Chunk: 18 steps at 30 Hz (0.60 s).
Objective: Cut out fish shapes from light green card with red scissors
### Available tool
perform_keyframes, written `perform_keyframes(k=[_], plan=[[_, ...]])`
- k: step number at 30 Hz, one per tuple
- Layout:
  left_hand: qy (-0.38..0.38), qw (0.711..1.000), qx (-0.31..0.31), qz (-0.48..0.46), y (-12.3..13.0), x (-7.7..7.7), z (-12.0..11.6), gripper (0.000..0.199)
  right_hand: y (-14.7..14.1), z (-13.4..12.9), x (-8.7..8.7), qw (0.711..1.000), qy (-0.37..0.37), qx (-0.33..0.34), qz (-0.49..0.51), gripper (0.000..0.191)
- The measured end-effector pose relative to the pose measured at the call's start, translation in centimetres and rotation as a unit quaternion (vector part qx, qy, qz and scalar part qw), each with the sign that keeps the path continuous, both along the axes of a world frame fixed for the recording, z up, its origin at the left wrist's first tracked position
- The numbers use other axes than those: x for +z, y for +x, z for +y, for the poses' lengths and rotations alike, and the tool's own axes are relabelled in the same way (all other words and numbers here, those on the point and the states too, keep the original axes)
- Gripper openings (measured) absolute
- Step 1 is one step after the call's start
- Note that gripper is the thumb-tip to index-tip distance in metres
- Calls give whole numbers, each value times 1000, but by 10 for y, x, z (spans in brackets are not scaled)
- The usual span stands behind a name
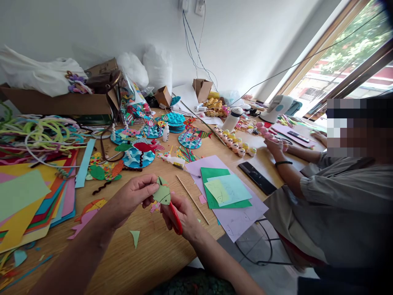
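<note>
Coloured paper (23, 190) fans out on the left of the wooden table (159, 254). At the near middle, above the wood, the left hand (132, 196) pinches a green paper fish (162, 194) between thumb and fingers. Just right, the right hand (186, 215) curls its fingers around red-handled scissors (176, 222), blades hidden from me. Farther right, a co-worker (344, 205) sits beyond a purple sheet (235, 225).

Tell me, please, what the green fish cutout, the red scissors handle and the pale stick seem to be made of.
Green fish cutout: likely matte paper or card, judging by flat, crisp edges.
Red scissors handle: probably smooth plastic, given its even, bright colour.
Pale stick: likely bare wood, from its dull tan surface.
</note>
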State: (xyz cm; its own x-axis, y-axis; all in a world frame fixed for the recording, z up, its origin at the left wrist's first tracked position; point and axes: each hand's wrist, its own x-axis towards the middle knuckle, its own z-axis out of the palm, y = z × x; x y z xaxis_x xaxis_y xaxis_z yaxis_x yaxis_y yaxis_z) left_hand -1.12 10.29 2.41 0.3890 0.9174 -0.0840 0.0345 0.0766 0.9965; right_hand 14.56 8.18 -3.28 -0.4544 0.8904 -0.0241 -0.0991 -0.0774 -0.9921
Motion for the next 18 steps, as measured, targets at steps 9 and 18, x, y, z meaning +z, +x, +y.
perform_keyframes(k=[9,18], plan=[[-25,999,-25,39,-9,1,2,22,4,0,7,999,-26,23,-22,42],[-32,998,-33,38,-10,0,3,24,10,0,12,998,-20,61,-17,43]])
